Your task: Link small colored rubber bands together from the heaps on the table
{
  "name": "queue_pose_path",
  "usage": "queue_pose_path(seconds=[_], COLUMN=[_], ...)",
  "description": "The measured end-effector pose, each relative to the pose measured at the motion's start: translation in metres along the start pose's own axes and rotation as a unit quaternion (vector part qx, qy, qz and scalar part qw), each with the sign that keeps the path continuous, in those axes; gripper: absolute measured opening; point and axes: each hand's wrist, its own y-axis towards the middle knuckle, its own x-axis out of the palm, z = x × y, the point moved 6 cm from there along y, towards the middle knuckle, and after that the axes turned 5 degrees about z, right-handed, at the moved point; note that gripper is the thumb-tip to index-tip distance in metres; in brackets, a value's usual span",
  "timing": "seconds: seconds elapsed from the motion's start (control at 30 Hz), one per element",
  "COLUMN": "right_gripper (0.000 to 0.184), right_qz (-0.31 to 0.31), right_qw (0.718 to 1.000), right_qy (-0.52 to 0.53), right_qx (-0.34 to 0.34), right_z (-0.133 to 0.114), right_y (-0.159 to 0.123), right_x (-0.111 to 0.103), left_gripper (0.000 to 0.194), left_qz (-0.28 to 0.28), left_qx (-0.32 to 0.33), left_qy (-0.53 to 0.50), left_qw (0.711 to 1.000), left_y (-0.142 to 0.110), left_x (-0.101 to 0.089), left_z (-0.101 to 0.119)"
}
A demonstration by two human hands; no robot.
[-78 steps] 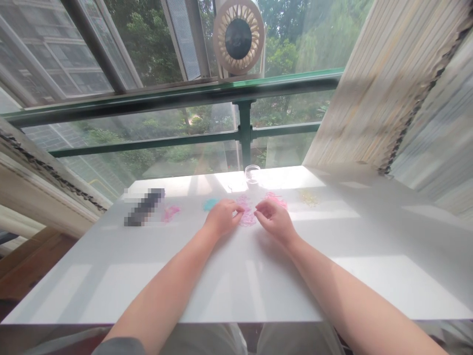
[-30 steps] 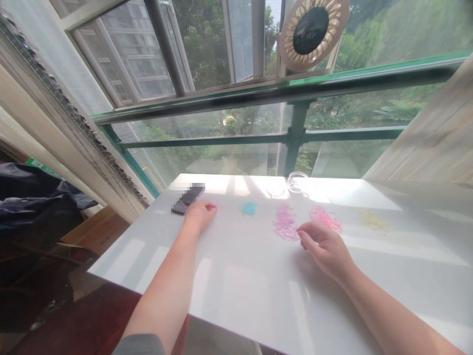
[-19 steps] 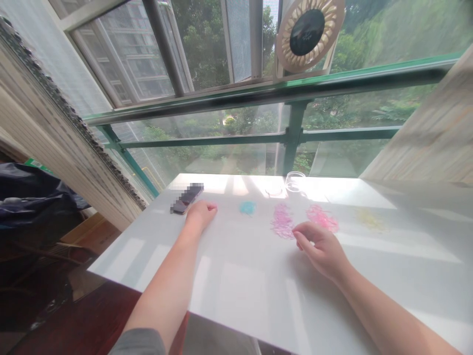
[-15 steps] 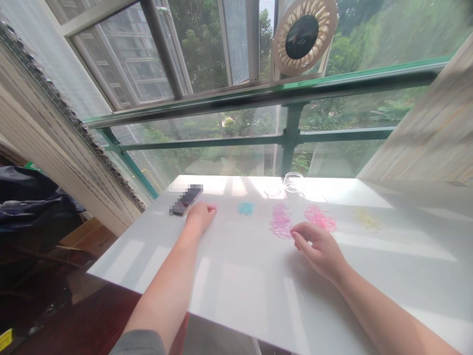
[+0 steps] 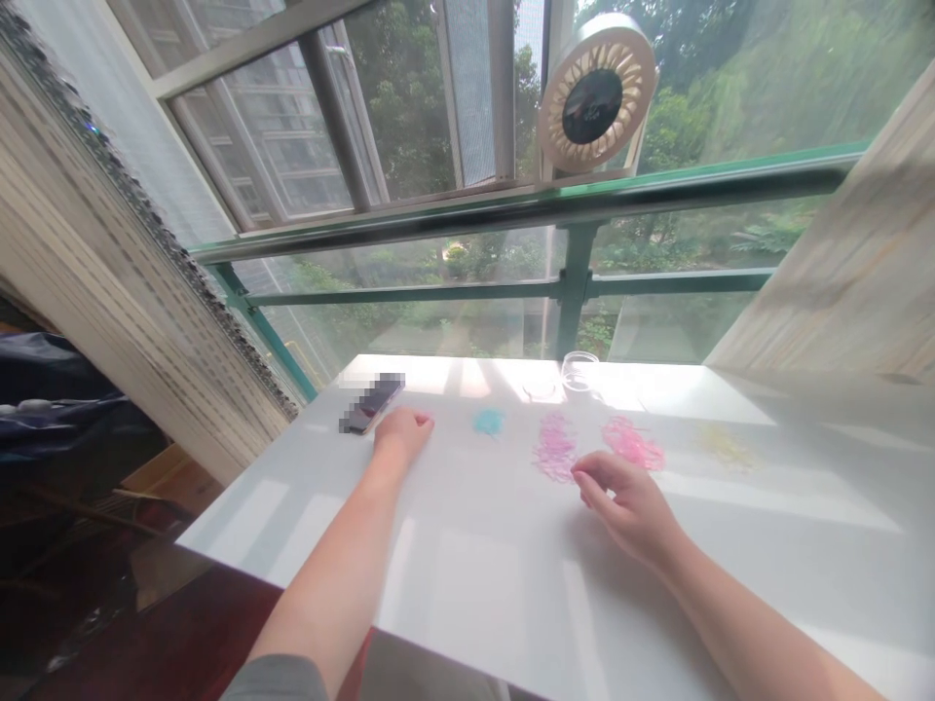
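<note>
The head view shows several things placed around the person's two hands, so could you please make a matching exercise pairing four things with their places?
Things:
1. left hand
2. fan
3. right hand
4. clear round container

Places:
A. beside the purple pile
B. near the far edge of the white table
C. beside the phone
D. above the railing in the view

Pairs: 1-C, 2-D, 3-A, 4-B

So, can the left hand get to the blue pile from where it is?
Probably yes: the left hand is just left of the blue pile, nothing I can see stands between them, and the right hand is out of the way, by the purple pile.
</note>
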Motion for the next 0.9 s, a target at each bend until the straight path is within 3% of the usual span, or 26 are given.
queue_pose_path(seconds=[0.3,0.37,0.47,0.67,0.8,0.9], right_gripper=[0.021,0.021,0.021,0.028,0.027,0.021], right_qz=[-0.018,-0.014,0.004,0.042,0.049,0.059], right_qw=[1.000,1.000,1.000,0.998,0.998,0.997], right_qy=[-0.018,-0.011,0.002,0.019,0.038,0.042], right_qx=[-0.010,-0.009,-0.008,-0.031,-0.031,-0.014], right_z=[0.004,0.003,0.002,0.004,0.005,0.005], right_y=[0.001,0.000,-0.001,0.000,0.003,0.006], right_x=[0.003,0.004,0.007,0.009,0.005,0.001], left_gripper=[0.021,0.019,0.013,0.009,0.012,0.015], left_qz=[0.067,0.091,0.113,-0.004,-0.071,-0.082], left_qx=[0.074,0.137,0.272,0.437,0.437,0.405], left_qy=[-0.036,-0.068,-0.154,-0.235,-0.263,-0.317], left_qw=[0.994,0.984,0.943,0.868,0.857,0.853], left_y=[-0.009,-0.018,-0.043,-0.097,-0.106,-0.101], left_x=[-0.010,-0.016,-0.021,-0.001,0.008,0.008], left_z=[0.017,0.032,0.069,0.148,0.178,0.187])
